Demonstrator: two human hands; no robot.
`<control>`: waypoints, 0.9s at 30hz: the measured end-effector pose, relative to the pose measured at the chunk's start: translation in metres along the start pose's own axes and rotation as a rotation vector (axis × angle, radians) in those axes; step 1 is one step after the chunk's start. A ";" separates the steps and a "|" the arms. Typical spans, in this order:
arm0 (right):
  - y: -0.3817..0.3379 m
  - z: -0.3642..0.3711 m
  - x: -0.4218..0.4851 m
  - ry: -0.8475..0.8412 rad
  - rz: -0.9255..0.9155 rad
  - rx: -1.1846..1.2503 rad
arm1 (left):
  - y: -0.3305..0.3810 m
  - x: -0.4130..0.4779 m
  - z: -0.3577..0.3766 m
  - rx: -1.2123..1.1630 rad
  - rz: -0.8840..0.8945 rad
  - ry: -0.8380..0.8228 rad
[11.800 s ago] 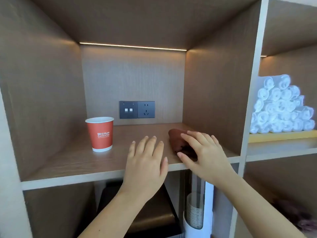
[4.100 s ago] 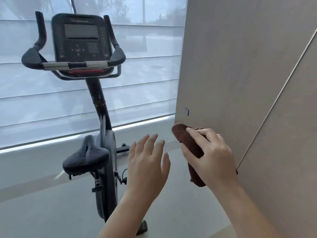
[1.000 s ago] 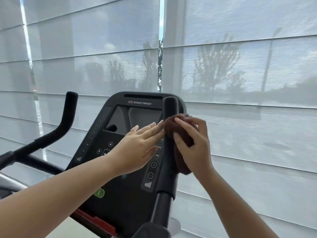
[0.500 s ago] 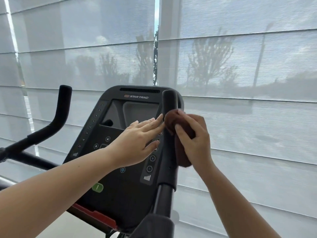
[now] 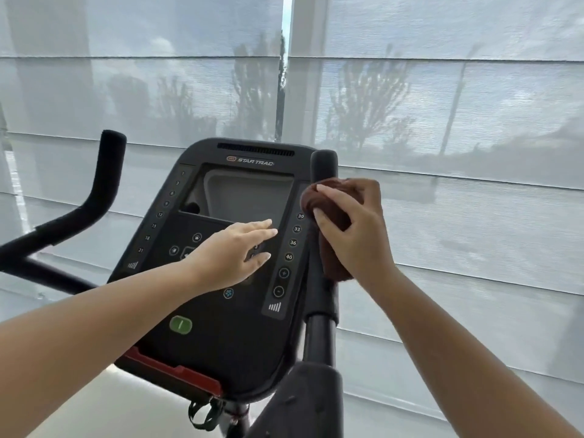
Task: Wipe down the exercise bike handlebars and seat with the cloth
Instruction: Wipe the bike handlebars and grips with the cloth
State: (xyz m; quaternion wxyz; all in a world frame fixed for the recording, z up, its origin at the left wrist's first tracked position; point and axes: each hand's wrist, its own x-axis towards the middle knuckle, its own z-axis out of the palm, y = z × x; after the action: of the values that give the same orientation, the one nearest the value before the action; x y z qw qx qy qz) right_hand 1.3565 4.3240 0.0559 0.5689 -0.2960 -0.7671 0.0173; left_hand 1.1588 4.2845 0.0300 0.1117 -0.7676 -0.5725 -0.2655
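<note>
Cloth [image 5: 331, 216], dark brown and bunched into a wad, sat against the upright grip of the exercise bike's right handlebar [image 5: 324, 162], just below the grip's rounded top, with a tail of fabric hanging down alongside the grip. The right hand [image 5: 357, 235] held it there, fingers curled round the cloth and pressing it onto the black foam. The left hand [image 5: 230, 251] reached across the front of the bike's black console [image 5: 221, 343], fingers straight and close together, holding nothing; it lay over the keypad below the screen [image 5: 246, 197], possibly touching the buttons, though the angle made contact hard to judge. A green button [image 5: 180, 324] showed on the console below the left wrist. The left handlebar [image 5: 107, 172] curved up at the far left, well apart from both hands. Behind the bike, pale translucent blinds [image 5: 442, 90] covered a wide window, with faint tree shapes showing through.
</note>
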 end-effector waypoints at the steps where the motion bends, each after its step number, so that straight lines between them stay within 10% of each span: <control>1: -0.006 0.004 0.005 0.010 0.000 -0.050 | -0.004 -0.001 0.002 0.034 -0.002 -0.023; 8: -0.012 -0.023 -0.062 -0.292 0.078 0.034 | -0.018 -0.014 0.009 0.117 0.036 -0.118; 15: -0.023 -0.002 -0.009 -0.194 -0.033 -0.347 | -0.008 -0.028 -0.006 0.067 0.139 -0.060; 27: -0.037 -0.017 -0.052 -0.289 0.007 -0.247 | 0.029 -0.085 -0.041 -0.303 0.489 -0.184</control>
State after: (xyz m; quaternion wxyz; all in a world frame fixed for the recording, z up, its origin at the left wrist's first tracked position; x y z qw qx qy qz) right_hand 1.3640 4.2635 0.0306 0.4121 -0.3609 -0.8360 -0.0327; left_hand 1.1578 4.1863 0.0222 0.0043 -0.9115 -0.3321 -0.2424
